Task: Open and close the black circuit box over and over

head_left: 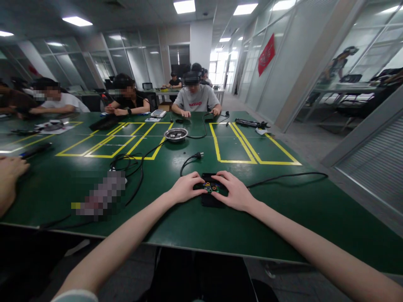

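A small green circuit board (pixel 208 188) with orange, ring-like parts lies in an opened black case (pixel 212 202) on the green table. My left hand (pixel 188 187) grips the board's left side between thumb and fingers. From the right, my right hand (pixel 234 191) grips the opposite side, with its fingers along the case's far edge. The hands partly cover both board and case. Just beyond my left hand, a black power plug (pixel 199 155) on a short cord lies on the table. Another black cable (pixel 289 178) runs from beside my right hand toward the right.
A metal bowl (pixel 176 134) holding small parts stands ahead. Yellow tape (pixel 236 162) marks rectangles on the green table (pixel 283 235). Tangled cables (pixel 138 161) and a blurred-out object (pixel 102 195) lie to my left. A co-worker's hand (pixel 11 176) rests at the left edge; other people sit opposite.
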`<control>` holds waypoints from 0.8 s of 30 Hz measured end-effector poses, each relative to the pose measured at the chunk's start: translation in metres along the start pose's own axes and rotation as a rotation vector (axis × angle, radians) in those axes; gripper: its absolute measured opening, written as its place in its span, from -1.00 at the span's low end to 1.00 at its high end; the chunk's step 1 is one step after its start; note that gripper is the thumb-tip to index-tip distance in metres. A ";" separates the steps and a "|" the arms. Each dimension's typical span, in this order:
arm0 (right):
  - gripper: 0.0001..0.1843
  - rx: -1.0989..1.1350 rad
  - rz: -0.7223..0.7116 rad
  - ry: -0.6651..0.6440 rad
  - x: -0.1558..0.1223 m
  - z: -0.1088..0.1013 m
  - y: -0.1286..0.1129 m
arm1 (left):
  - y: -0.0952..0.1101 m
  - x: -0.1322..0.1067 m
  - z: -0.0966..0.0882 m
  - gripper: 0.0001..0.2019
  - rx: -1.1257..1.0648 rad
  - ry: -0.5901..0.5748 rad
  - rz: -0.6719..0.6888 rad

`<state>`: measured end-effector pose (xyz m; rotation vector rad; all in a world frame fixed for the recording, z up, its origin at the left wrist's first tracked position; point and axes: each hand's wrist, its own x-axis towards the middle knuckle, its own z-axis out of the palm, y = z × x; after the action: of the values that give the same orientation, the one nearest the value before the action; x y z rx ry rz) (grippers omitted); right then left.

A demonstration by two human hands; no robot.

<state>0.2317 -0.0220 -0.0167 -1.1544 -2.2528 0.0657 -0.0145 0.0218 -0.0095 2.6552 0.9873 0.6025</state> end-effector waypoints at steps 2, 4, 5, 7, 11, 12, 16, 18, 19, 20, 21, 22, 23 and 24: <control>-0.58 0.015 0.015 0.015 -0.002 -0.006 0.003 | -0.002 0.000 -0.001 -0.72 -0.033 -0.008 0.001; -0.63 0.006 -0.018 -0.017 -0.003 -0.014 0.010 | -0.004 0.000 -0.005 -0.73 -0.076 -0.014 0.010; -0.68 -0.010 -0.058 -0.055 -0.004 -0.019 0.014 | -0.005 0.000 -0.007 -0.74 -0.101 -0.016 0.016; -0.81 -0.045 -0.137 -0.144 -0.004 -0.027 0.024 | -0.005 -0.001 -0.012 -0.76 -0.141 -0.034 0.027; -0.84 -0.026 -0.102 -0.202 -0.003 -0.033 0.036 | -0.005 -0.002 -0.021 -0.81 -0.148 -0.037 0.040; -0.82 -0.010 -0.074 -0.211 -0.003 -0.034 0.037 | -0.005 -0.002 -0.022 -0.81 -0.128 -0.040 0.038; -0.71 -0.025 0.011 -0.326 -0.005 -0.041 0.040 | -0.006 -0.001 -0.028 -0.59 0.018 -0.052 -0.036; -0.60 -0.061 0.054 -0.369 -0.006 -0.048 0.044 | -0.009 -0.001 -0.031 -0.50 0.090 -0.065 -0.097; -0.54 -0.068 0.075 -0.384 -0.006 -0.051 0.046 | -0.010 -0.001 -0.033 -0.47 0.113 -0.071 -0.128; -0.51 -0.064 0.095 -0.393 -0.007 -0.054 0.049 | -0.010 -0.001 -0.035 -0.46 0.123 -0.076 -0.156; -0.47 -0.047 0.112 -0.393 -0.007 -0.056 0.051 | -0.011 -0.001 -0.036 -0.44 0.124 -0.081 -0.179; -0.44 -0.025 0.125 -0.384 -0.007 -0.058 0.053 | -0.011 -0.001 -0.038 -0.44 0.120 -0.082 -0.197; -0.41 -0.001 0.132 -0.367 -0.007 -0.060 0.054 | -0.011 -0.002 -0.039 -0.44 0.112 -0.081 -0.209; -0.37 0.019 0.134 -0.344 -0.007 -0.061 0.054 | -0.010 -0.002 -0.040 -0.44 0.101 -0.081 -0.215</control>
<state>0.3057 -0.0074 0.0132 -1.3685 -2.4570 0.3640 -0.0400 0.0313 0.0218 2.5871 1.2880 0.4053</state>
